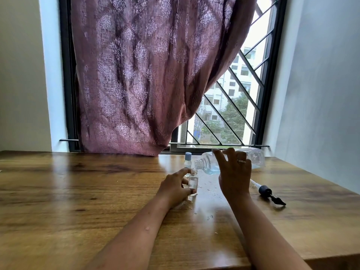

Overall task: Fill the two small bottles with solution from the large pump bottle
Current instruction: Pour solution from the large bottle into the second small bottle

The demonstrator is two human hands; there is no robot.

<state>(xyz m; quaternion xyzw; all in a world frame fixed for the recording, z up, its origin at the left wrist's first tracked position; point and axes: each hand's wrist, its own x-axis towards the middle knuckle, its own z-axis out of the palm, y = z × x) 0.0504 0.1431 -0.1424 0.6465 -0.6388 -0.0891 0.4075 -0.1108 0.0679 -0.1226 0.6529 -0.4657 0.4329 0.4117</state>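
Observation:
My right hand (234,172) grips the large clear bottle (210,162), tipped on its side with its open threaded neck pointing left and down. Pale blue solution pools in its lower side. The neck sits right over the mouth of an uncapped small clear bottle (193,182) that stands upright on the table. My left hand (175,187) holds this small bottle between thumb and fingers. A second small bottle (188,160) with a blue cap stands just behind, upright.
The pump head (267,192) with its dip tube lies on the wooden table (78,191) to the right of my right hand. Small droplets speckle the tabletop around the bottles. A purple curtain (146,75) hangs at the table's back edge, before a barred window.

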